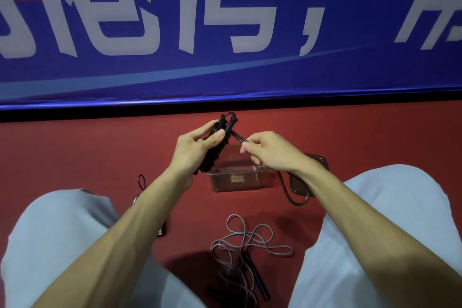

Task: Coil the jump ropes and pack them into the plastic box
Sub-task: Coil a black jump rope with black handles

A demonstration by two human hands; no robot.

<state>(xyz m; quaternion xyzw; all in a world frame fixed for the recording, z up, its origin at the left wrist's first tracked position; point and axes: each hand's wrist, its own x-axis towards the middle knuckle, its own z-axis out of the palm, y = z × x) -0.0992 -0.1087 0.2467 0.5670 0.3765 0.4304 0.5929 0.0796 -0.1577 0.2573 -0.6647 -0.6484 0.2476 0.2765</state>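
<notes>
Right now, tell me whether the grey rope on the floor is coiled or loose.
Loose: the grey rope sprawls in tangled, uneven loops on the red floor, not bundled.

Left forearm (130, 227) hides most of a black cord (142, 182); the label (237, 179) on the plastic box (252, 182) is unreadably small.

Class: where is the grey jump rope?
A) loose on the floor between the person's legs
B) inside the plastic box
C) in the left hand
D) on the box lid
A: the grey jump rope lies in loose loops on the red floor, outside the plastic box.
</notes>
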